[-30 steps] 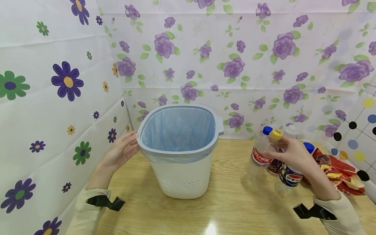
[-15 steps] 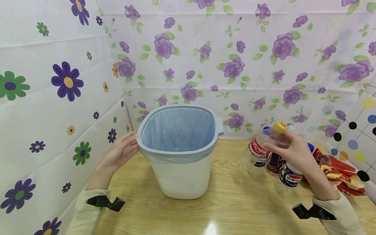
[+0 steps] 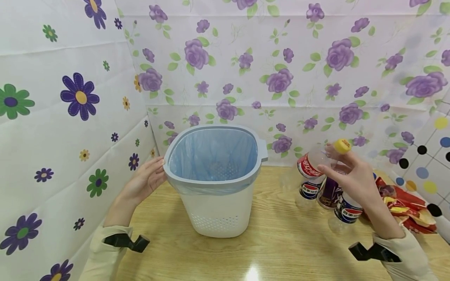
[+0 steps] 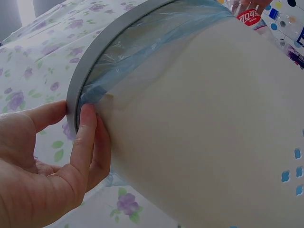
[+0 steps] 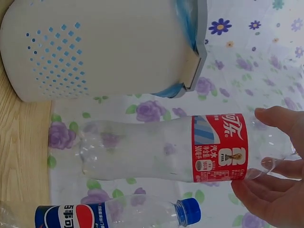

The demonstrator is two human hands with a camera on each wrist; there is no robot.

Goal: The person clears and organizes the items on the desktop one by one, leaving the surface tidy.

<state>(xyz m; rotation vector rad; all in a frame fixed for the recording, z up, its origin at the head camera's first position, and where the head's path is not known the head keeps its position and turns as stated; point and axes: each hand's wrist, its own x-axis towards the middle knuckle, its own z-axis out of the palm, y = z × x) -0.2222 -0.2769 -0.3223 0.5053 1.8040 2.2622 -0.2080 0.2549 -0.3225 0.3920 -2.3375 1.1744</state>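
Note:
A white trash bin point(image 3: 218, 210) with a grey rim and a blue liner stands on the table. At its left side my left hand point(image 3: 145, 181) pinches the rim point(image 4: 72, 97) between thumb and fingers. My right hand point(image 3: 351, 175) grips an empty clear cola bottle point(image 5: 221, 147) near its yellow cap point(image 3: 342, 146). The bottle, with its red label point(image 3: 308, 167), is tilted, its base pointing left toward the bin, and is off the table. Just behind and below it stands a clear Pepsi bottle point(image 5: 71, 217) with a blue cap.
Below the right hand stand a purple-labelled bottle point(image 3: 329, 193) and another Pepsi bottle point(image 3: 347, 210). Red snack bags point(image 3: 404, 203) lie at the far right, partly behind the forearm. Flowered sheets point(image 3: 225, 62) hang behind and to the left of the wooden table point(image 3: 281, 242).
My right hand has lifted the cola bottle and tilted it, its base swinging left. The Pepsi bottle behind it has come into view. My left hand remains at the rim.

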